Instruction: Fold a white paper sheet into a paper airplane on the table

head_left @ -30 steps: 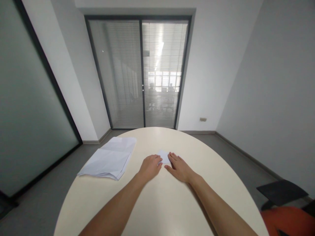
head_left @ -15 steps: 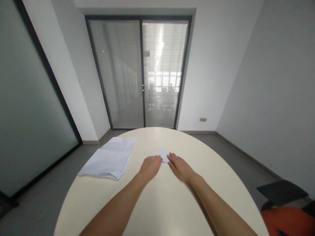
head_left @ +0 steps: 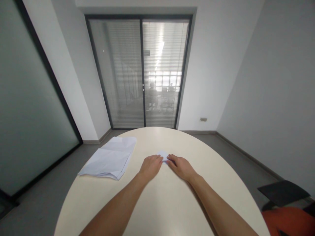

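Toward the middle of the round, cream-coloured table (head_left: 157,203), a small folded piece of white paper (head_left: 163,156) lies flat between your two hands. Your left hand (head_left: 150,165) rests at the paper's left edge, fingers bent and gathered together. Your right hand (head_left: 181,167) meets the right edge with its fingers curved and its thumb lying nearer to you. Both grips look narrow; whether either hand pinches the paper or merely presses it down, you cannot tell from this view (the fingers hide the edges they touch). Well apart on your left, near the table's rim, larger sheets of white paper (head_left: 108,159) lie in a loose, creased stack, their near edges slightly uneven. Beyond the table stands a dark-framed glass partition (head_left: 159,72) with horizontal blinds, brighter in its right half. To its right, a small plate (head_left: 203,119) sits low on the white wall (head_left: 209,65). Frosted glass (head_left: 29,85) fills the far left; at lower right, a chair (head_left: 287,218) shows an orange seat and black back above the grey floor (head_left: 39,200).
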The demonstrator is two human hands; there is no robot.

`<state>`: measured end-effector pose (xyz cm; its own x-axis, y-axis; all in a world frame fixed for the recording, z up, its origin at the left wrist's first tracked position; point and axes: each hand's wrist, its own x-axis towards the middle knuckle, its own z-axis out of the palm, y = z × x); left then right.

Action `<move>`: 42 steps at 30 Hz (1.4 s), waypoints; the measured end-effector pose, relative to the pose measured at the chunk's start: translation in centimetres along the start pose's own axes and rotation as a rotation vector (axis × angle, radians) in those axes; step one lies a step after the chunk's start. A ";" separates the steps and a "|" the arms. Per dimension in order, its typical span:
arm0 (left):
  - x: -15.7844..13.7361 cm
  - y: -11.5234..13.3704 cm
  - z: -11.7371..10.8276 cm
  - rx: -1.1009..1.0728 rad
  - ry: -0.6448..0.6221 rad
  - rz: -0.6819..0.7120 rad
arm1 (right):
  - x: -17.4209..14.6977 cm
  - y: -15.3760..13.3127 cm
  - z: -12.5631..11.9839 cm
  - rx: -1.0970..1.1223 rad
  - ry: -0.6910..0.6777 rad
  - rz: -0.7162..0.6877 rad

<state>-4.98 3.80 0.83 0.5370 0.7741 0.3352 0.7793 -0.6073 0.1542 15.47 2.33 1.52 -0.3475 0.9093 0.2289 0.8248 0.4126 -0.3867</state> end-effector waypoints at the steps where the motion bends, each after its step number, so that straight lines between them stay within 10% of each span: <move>1: 0.0 0.0 0.1 0.002 -0.011 -0.003 | 0.0 0.0 0.0 0.003 -0.004 -0.004; 42: 0.2 -0.7 0.3 -0.392 0.427 -0.275 | 0.0 -1.6 -0.2 0.323 0.290 -0.168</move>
<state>-5.30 4.44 0.57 0.0955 0.8210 0.5630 0.6509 -0.4794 0.5887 14.30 1.66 2.34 -0.2876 0.7944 0.5350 0.5703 0.5908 -0.5707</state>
